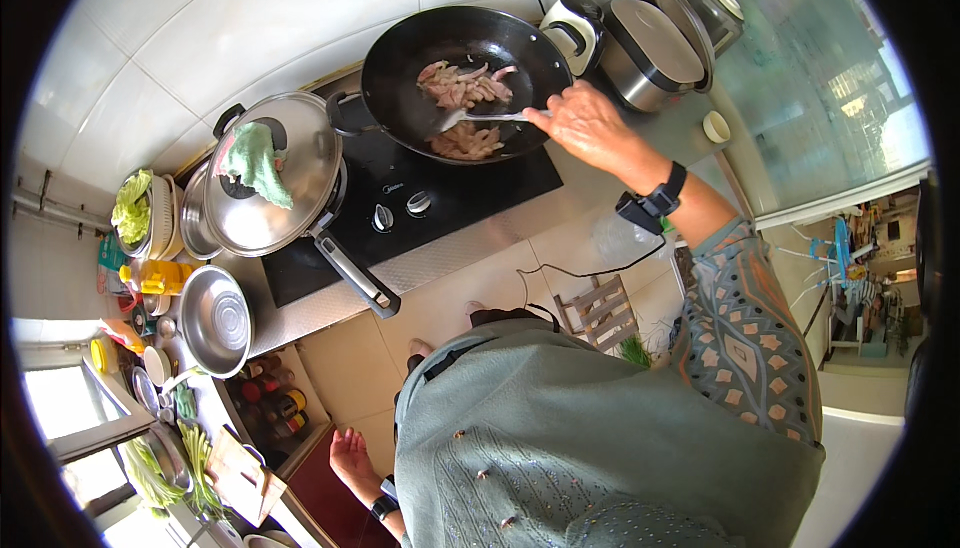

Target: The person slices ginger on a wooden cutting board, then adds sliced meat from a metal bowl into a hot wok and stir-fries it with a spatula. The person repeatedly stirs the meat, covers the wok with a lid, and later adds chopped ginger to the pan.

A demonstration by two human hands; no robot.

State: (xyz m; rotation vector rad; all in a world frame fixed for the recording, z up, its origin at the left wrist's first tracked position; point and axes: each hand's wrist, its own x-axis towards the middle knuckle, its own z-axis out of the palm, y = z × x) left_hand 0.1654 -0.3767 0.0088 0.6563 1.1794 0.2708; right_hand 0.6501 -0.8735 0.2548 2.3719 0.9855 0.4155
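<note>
My right hand (580, 127) grips the handle of a metal spatula (491, 117) over a large black wok (397, 45) at the back of the stove. The spatula's blade rests inside the wok, between two piles of sliced meat: a larger one (461, 86) near the middle and a smaller one (466, 141) at the near side. The meat looks pale pink to brownish. Low beside the body, well away from the counter, hangs my left hand (352, 458), its fingers slightly curled with nothing in them.
Left of the wok, a lidded pan (285, 210) bears a green cloth (257, 165); its handle (356, 274) juts past the gas hob's (465, 199) front edge. A steel pan (216, 321), an oil bottle (161, 276) and a cutting board (244, 477) stand farther left. A rice cooker (652, 45) is at right.
</note>
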